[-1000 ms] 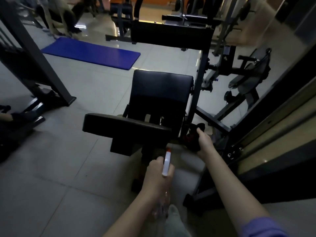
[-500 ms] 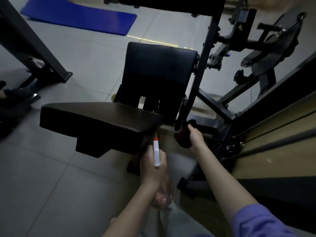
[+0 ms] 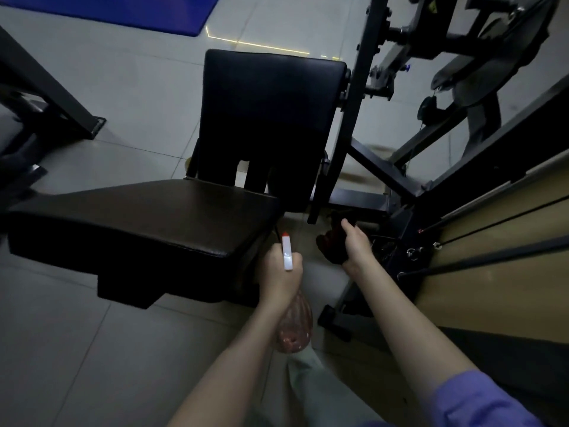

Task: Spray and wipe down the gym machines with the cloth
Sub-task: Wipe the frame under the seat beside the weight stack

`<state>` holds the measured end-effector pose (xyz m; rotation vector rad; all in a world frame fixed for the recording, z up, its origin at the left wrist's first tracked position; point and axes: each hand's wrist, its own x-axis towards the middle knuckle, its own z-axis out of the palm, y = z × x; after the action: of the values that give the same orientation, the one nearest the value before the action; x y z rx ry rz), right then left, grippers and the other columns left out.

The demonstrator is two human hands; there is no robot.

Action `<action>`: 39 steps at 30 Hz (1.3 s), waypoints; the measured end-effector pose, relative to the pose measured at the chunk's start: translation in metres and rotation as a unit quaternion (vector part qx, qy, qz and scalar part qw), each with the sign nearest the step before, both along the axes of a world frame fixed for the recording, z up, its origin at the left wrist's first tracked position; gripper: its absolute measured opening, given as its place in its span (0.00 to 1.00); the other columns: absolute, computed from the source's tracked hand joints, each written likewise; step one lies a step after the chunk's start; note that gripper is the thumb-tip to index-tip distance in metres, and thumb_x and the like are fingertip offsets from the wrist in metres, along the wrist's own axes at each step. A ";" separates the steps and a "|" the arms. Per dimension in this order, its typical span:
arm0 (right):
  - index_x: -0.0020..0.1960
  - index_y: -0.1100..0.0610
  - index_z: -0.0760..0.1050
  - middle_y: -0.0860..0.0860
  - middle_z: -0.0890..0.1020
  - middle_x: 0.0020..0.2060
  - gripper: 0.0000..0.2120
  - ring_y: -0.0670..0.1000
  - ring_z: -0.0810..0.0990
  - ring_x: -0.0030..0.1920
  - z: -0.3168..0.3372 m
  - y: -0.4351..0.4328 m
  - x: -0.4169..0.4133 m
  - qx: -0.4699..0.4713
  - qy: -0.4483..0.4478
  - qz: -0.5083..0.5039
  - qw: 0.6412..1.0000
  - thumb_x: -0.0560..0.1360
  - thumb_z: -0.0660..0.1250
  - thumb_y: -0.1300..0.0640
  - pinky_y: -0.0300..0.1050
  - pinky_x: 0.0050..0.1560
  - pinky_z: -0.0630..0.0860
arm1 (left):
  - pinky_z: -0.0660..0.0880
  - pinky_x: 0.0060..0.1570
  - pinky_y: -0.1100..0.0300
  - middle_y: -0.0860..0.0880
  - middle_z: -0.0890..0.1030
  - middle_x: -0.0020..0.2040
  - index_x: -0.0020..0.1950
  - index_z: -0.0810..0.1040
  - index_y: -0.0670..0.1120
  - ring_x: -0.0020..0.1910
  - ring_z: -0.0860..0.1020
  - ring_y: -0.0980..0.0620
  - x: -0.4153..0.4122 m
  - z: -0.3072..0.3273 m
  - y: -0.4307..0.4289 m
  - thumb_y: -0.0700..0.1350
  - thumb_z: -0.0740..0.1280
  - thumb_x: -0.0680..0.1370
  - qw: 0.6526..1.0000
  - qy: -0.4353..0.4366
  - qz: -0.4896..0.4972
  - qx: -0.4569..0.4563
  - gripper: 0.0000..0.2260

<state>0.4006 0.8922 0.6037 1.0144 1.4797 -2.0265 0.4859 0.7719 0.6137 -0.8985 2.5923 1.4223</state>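
Grey tiled floor [image 3: 92,349]; your left hand [image 3: 278,274] grips the spray bottle [image 3: 292,325] by the seat's [image 3: 138,220] right edge, your right hand [image 3: 357,245] clenches the dark cloth [image 3: 331,243]

The dark red crumpled cloth [image 3: 331,243] is half hidden behind the right hand [image 3: 357,246], and the blue floor mat [image 3: 123,7] is cut off by the top edge.

We record the seat pad [image 3: 144,220] at centre left, with the back pad [image 3: 271,118] upright behind it. The upright post [image 3: 354,97] stands just right of the back pad. The left hand [image 3: 278,272] holds the spray bottle [image 3: 292,328] just before the seat pad's right end. The right hand [image 3: 357,245], further right, grips the cloth [image 3: 331,243] near the post's foot. An exercise mat [image 3: 123,7] lies on the floor [image 3: 138,87] far behind.
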 end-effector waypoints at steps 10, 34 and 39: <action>0.67 0.57 0.69 0.59 0.76 0.60 0.18 0.60 0.77 0.58 -0.008 -0.001 -0.005 0.025 0.004 0.016 1.000 0.80 0.59 0.52 0.59 0.60 0.73 | 0.64 0.34 0.57 0.45 0.71 0.35 0.38 0.67 0.41 0.34 0.69 0.47 -0.009 -0.019 0.010 0.39 0.62 0.75 1.000 -0.010 -0.019 -0.001 0.07; 0.70 0.53 0.65 0.46 0.77 0.57 0.17 0.43 0.76 0.57 0.114 -0.097 0.132 -0.025 0.260 0.143 0.954 0.82 0.53 0.54 0.39 0.61 0.72 | 0.65 0.58 0.64 0.42 0.69 0.71 0.75 0.62 0.44 0.66 0.71 0.44 0.145 0.023 -0.041 0.45 0.64 0.78 0.994 -0.076 -0.073 -0.004 0.27; 0.75 0.46 0.57 0.46 0.63 0.72 0.22 0.46 0.59 0.73 0.119 -0.124 0.149 0.012 0.320 0.119 0.940 0.82 0.52 0.48 0.47 0.74 0.55 | 0.69 0.33 0.72 0.35 0.76 0.60 0.68 0.70 0.39 0.52 0.77 0.41 0.165 0.026 -0.055 0.43 0.65 0.79 0.993 -0.104 -0.045 0.011 0.19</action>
<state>0.5494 0.7686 0.7225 0.1432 1.8254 -2.2647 0.6507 0.7173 0.6394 -0.8638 2.4278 1.2578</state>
